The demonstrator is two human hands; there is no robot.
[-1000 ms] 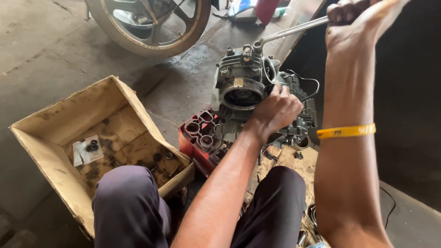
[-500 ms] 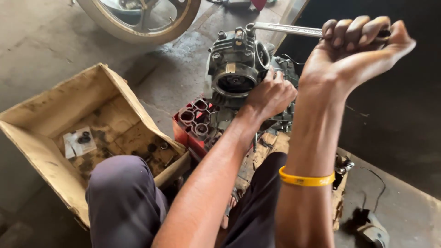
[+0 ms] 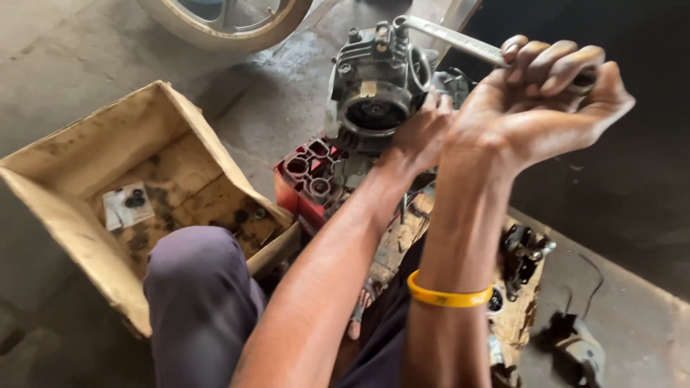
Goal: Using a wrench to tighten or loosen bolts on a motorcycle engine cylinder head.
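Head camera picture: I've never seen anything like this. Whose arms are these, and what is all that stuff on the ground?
The camera sits on a person's head and looks down, so the arms are the wearer's own. The right hand, with a yellow wristband, grips the handle of a long silver metal wrench whose far end sits on top of a grey metal engine block. The left hand rests against that engine's side. On the concrete floor lie a stained open cardboard box holding small dark parts, a red plastic socket tray, and a wheel at the top.
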